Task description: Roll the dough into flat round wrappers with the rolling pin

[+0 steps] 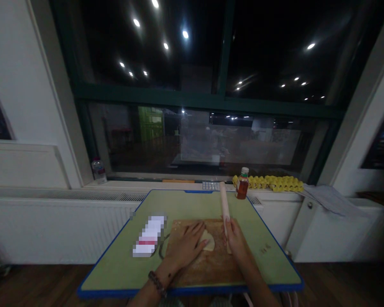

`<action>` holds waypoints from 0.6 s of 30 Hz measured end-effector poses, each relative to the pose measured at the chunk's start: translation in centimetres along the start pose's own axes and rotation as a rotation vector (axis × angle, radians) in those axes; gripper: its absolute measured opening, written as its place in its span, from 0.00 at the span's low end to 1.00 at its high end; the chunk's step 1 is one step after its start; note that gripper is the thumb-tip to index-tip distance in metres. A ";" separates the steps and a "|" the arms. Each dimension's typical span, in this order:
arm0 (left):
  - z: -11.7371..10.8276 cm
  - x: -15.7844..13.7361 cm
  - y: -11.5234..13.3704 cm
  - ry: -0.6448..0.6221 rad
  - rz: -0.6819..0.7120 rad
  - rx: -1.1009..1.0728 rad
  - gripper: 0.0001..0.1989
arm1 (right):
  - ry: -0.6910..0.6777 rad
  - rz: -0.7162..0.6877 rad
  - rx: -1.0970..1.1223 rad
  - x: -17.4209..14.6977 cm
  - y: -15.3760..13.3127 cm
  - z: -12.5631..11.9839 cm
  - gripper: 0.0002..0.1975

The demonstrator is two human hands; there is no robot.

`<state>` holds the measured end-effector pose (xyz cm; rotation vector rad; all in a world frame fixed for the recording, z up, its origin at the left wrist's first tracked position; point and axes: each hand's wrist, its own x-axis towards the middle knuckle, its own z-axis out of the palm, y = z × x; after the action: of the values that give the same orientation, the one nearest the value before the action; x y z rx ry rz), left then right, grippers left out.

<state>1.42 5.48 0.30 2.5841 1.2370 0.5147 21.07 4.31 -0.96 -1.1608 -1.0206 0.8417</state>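
Our right grip wraps the rolling pin while our open left grip rests over the left edge of the dough round on the wooden cutting board, where dragging sideways could make us crease or tear it.

A wooden cutting board lies on a green desk with a blue edge. On the board, the left hand rests spread out, partly covering a flat, pale piece of dough. At the board's right side, the right hand grips a rolling pin that points away past it. Left of the board is a pixelated white item; beyond it, to the right, stands a bottle of reddish liquid.
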 end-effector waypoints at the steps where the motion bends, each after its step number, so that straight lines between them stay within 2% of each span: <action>1: 0.5 -0.2 0.1 -0.017 -0.006 0.012 0.30 | -0.007 0.005 0.005 0.0 0.0 0.0 0.30; 6: 1.4 -0.9 1.0 0.046 -0.054 0.065 0.31 | -0.037 -0.012 0.010 0.0 -0.3 0.1 0.28; 9: 1.0 -1.2 1.2 0.005 -0.049 0.057 0.32 | -0.079 -0.026 -0.028 0.0 -0.4 0.0 0.27; 11: 0.9 -1.4 1.0 -0.041 -0.024 0.040 0.32 | -0.155 -0.049 -0.129 0.0 -0.4 -0.4 0.26; 13: 1.0 -1.5 0.7 -0.043 0.005 0.026 0.32 | -0.224 -0.162 -0.309 0.0 -0.6 -1.0 0.24; 15: 0.8 -1.5 0.4 0.092 -0.035 0.016 0.31 | -0.264 -0.319 -0.536 -0.1 -0.9 -1.7 0.20; 18: -0.3 -1.2 0.3 0.509 -0.264 0.005 0.24 | -0.333 -0.426 -0.823 -0.3 -1.5 -2.4 0.18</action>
<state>0.83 4.39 0.46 2.3096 1.6978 1.1558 23.25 2.98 0.23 -1.4129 -1.9176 0.2547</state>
